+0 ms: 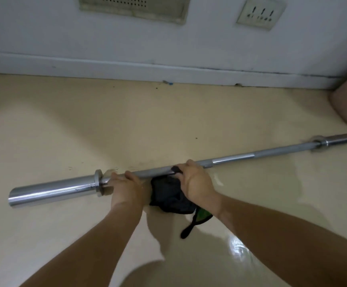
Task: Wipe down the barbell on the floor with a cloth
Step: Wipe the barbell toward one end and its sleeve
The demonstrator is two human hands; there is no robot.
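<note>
One barbell (251,155), one cloth (168,193), two hands gripping

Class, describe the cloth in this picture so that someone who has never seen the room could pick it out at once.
Find the long steel barbell lying on the cream floor by the white wall. Partway along it, the right hand holds a bunched cloth against the shaft. It is the only dark, soft thing there, with a green patch and a black strap trailing.
</note>
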